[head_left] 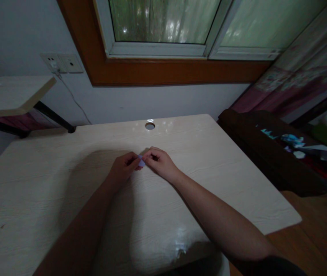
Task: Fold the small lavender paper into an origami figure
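A small pale-purple piece of paper [141, 161] sits between my two hands over the middle of a light wooden desk [66, 191]. My left hand [124, 167] pinches its left side with curled fingers. My right hand [160, 162] pinches its right side, fingers bent over it. Most of the paper is hidden by my fingertips.
A round cable hole [150, 125] lies near the desk's far edge. A raised shelf [11, 94] stands at the left, with wall sockets [62, 63] behind it. A dark piece of furniture [269, 153] with small items stands at the right, below a curtain. A window is above.
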Demonstrator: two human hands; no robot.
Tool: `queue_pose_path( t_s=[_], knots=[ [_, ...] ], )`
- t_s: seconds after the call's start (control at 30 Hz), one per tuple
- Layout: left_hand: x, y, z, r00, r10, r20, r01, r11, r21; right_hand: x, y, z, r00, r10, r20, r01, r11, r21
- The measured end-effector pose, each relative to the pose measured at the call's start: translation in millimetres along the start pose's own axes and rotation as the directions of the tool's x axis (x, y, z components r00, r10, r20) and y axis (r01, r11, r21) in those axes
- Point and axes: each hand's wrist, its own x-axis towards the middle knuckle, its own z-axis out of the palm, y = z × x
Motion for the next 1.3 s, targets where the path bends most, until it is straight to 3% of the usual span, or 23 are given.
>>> queue_pose_path(
  t_s=[0.3, 0.6, 0.8, 1.03, 1.3],
  knots=[
    [-1.2, 4.8, -0.2, 1.000, 0.011, -0.006, -0.011, 1.000, -0.002, 0.2, 1.6, 1.5, 0.997, 0.053, -0.061, -0.050, 0.998, 0.045],
    [-1.9, 7.4, -1.2, 1.000, 0.026, -0.015, -0.027, 0.999, -0.026, 1.0, 8.9, 0.6, 0.984, 0.146, -0.106, -0.121, 0.971, 0.207],
    [-1.6, 6.4, -2.8, 0.995, 0.028, -0.100, -0.035, 0.997, -0.070, 3.2, 9.9, -1.3, 0.964, 0.231, -0.129, -0.176, 0.925, 0.336],
    [-0.3, 1.7, -1.3, 0.995, 0.084, -0.046, -0.085, 0.996, -0.016, 1.7, 5.0, 0.1, 0.973, 0.208, -0.104, -0.167, 0.937, 0.307],
    [0.5, -2.5, -1.4, 0.996, 0.092, -0.012, -0.090, 0.992, 0.087, -0.4, 0.3, -0.4, 0.995, 0.086, -0.041, -0.080, 0.989, 0.125]
  ],
)
